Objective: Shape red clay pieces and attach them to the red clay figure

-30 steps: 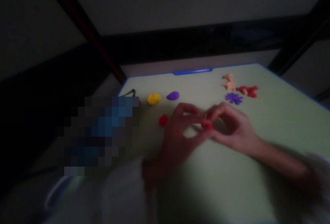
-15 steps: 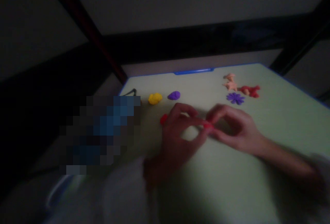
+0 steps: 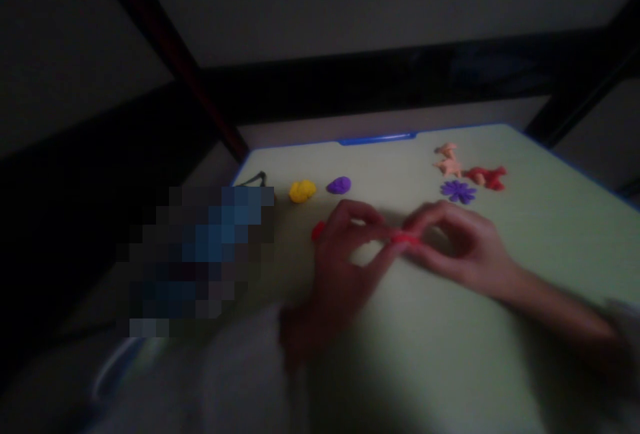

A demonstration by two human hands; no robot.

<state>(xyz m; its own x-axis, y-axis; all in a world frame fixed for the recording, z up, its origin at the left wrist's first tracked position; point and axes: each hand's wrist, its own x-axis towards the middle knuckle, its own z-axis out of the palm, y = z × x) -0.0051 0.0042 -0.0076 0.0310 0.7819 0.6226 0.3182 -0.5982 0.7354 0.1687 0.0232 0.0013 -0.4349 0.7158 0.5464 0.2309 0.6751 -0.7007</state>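
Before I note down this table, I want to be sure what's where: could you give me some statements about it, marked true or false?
1. The left hand and right hand both pinch a red bit. True.
2. The yellow lump lies to the right of the purple lump. False: it lies to the left of it.
3. The purple flower lies near the red figure. True.
4. The blue strip is at the table's near edge. False: it is at the far edge.
5. A red lump is partly hidden by the left hand. True.
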